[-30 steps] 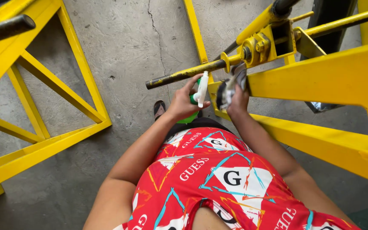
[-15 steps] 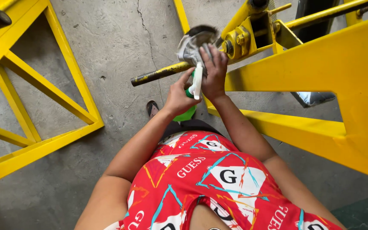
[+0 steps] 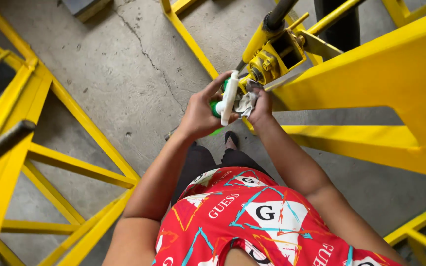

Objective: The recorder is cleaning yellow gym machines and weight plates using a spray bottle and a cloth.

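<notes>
My left hand (image 3: 199,114) wrapped round green spray bottle (image 3: 216,109), white trigger head (image 3: 230,96) pointing up toward 12 o'clock. My right hand (image 3: 261,104) at 3 o'clock of it, fingers bunched on grey rag (image 3: 245,102) (crumpled, pressed against metal). Rag touching yellow pivot bracket (image 3: 268,59), which sits at 1 o'clock. Broad yellow beam (image 3: 371,74) runs off toward 3 o'clock. Cracked concrete floor (image 3: 124,64) below; yellow frame (image 3: 75,162) at 8 o'clock.

Grey concrete floor (image 3: 124,64) with a long crack (image 3: 149,56) — yellow steel frames (image 3: 75,167) either side, daylight overhead.
</notes>
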